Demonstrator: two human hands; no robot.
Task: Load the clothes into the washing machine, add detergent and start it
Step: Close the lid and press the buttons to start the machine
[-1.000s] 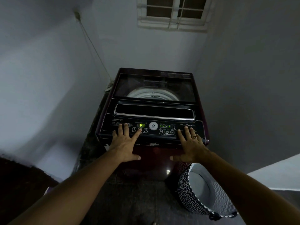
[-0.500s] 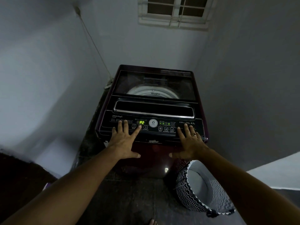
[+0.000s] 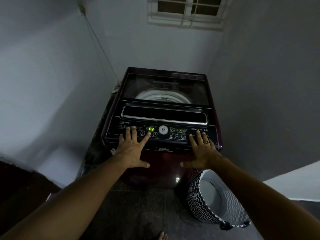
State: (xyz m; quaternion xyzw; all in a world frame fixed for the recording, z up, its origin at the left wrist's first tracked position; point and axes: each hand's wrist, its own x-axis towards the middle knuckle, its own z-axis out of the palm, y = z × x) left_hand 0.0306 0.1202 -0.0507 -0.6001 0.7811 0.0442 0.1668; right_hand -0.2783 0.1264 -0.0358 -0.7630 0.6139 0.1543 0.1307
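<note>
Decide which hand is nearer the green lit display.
Left. The left hand has a fingertip just below the green lit display; the right hand rests at the right end of the black control panel.

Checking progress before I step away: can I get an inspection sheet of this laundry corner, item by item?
Surface: dark tiled floor.
Job's things: washing machine in the corner, lid closed; display reads P3; zigzag laundry basket on the floor to its right, no clothes visible inside; detergent not seen.
Clutter: nothing seen.
Hands: left hand flat on the control panel, index fingertip on the button between 1 and 3; right hand flat on the panel's right end, holding nothing.
Cables: one cord runs down the left wall towards the machine's back.
Surroundings: barred window above; dim light.
</note>
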